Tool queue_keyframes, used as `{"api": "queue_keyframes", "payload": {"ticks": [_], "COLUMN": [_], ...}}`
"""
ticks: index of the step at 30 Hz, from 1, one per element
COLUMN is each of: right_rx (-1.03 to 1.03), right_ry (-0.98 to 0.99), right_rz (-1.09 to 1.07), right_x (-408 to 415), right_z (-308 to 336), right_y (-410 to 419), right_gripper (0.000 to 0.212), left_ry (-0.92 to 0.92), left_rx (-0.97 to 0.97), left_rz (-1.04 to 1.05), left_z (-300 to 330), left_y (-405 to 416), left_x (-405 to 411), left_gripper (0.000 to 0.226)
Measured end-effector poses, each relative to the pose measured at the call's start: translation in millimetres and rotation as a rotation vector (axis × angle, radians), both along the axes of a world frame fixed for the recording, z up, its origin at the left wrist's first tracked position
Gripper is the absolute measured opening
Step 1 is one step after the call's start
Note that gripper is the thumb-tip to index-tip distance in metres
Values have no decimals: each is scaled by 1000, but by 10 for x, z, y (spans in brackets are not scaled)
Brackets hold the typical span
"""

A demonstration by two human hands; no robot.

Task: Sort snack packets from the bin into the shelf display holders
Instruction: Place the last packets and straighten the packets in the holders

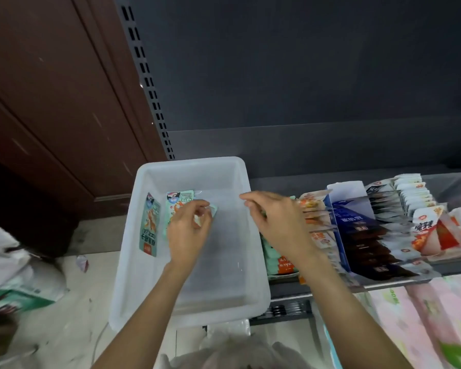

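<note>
Left hand (188, 225) reaching into white bin (154, 302), fingers curling round green snack packet (176, 206) at bin's 11 o'clock corner, pinching its edge. Second green packet (150, 225) leaning against bin's left wall, at 9 o'clock from hand. Right hand (276, 222) hovering over bin's right rim at 3 o'clock, fingers loosely bent, seeming to hold nothing (blurred, so not certain). Display holders (370, 230) on shelf, right of bin, standing filled with rows of packets

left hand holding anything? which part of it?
Left hand pinches a mint-green snack packet at its right edge, inside the bin.
</note>
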State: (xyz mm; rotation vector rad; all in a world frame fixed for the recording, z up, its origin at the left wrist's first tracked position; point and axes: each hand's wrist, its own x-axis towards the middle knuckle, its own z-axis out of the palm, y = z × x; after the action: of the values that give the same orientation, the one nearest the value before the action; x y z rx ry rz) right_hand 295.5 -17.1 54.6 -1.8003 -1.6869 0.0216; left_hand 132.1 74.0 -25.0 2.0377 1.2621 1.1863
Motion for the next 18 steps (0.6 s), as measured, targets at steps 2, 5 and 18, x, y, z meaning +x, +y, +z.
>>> {"api": "queue_keyframes", "payload": {"ticks": [2, 5, 18], "right_rx": [-76, -389, -735], "right_ry": [62, -42, -328], "right_rz": [73, 151, 114], "right_x": [-262, -550, -795], "right_z": [-176, -569, -1161], "right_y": [177, 582, 722], "right_gripper": [23, 36, 53], "left_ry": [127, 464, 403], "left_rx": [-76, -369, -679], "left_rz": [89, 70, -5], "left_z": [-181, -390, -510], "left_y": [112, 255, 289], "left_x": [-227, -411, -550], "left_gripper": [21, 52, 48]}}
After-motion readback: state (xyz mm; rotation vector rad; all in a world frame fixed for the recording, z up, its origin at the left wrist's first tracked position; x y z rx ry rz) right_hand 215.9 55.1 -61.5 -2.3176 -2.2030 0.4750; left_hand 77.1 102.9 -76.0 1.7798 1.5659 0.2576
